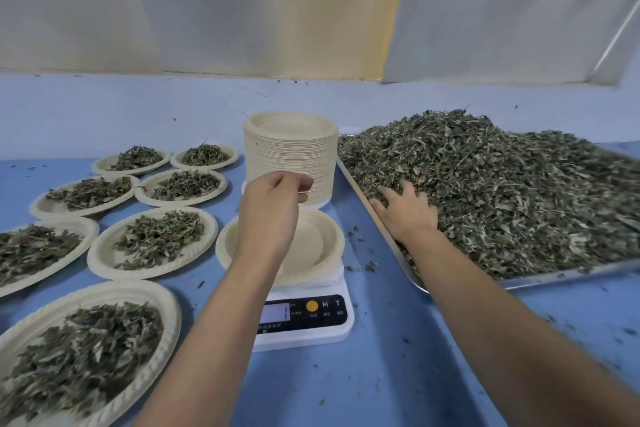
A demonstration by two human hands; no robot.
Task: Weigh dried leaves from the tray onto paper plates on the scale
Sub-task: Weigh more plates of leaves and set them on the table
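An empty paper plate (313, 246) sits on the white digital scale (308, 319) in the middle of the blue table. My left hand (273, 204) hovers over that plate's left half with its fingers loosely curled, and I see nothing in it. To the right a metal tray (571, 274) carries a big heap of dried leaves (502, 191). My right hand (408, 211) lies on the near left edge of the heap, fingers spread and tips pushed into the leaves.
A tall stack of unused paper plates (291, 152) stands right behind the scale. Several plates filled with leaves (152, 243) cover the table's left side. Leaf crumbs are scattered on the blue table (388, 374). White sheeting hangs behind.
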